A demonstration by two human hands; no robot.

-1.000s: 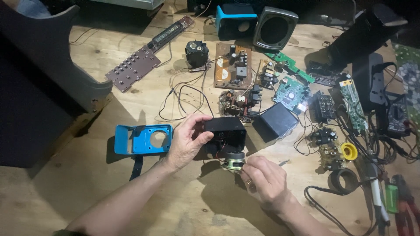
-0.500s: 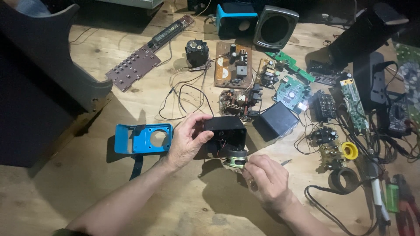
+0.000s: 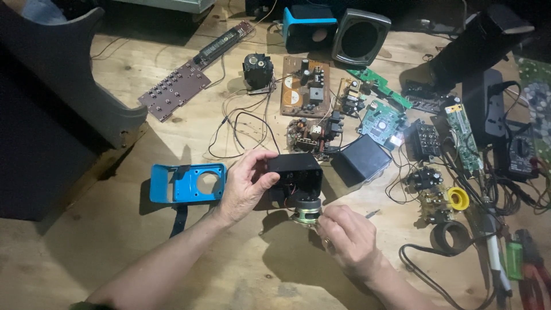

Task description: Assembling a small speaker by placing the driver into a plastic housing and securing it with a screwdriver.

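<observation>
Low in the frame, just right of centre, the right hand [image 3: 349,238] curls around a thin tool whose metal tip [image 3: 372,214] pokes out to the right, its fingers pressed against the rim of a small round speaker driver [image 3: 306,209]. The driver hangs just below a black plastic housing [image 3: 294,172], apparently tethered by short wires, so it sits tilted at the housing's open underside rather than flat on the desk [image 3: 115,247]. The left hand [image 3: 244,186], at centre frame, wraps its fingers and thumb around the housing's left end, seemingly to steady it while the other hand works.

Left of the hands, a blue front panel with a round cut-out [image 3: 186,182] lies flat, a dark strap trailing below it, set just beyond the left wrist. Right of the housing, a dark grey box [image 3: 361,159] rests tilted among loose wires.

Further up, bare circuit boards spread across the middle of the frame: a brown board [image 3: 305,86], a small green board [image 3: 380,121] and a long brown button strip [image 3: 175,90] at upper left. A black transformer [image 3: 257,70] stands beside them. Along the top edge stand a blue speaker box [image 3: 309,27] and a grey speaker [image 3: 360,39]. At the right edge lie a yellow ring-shaped part [image 3: 457,198] and a coil of black tape [image 3: 450,235], kept within reach.
</observation>
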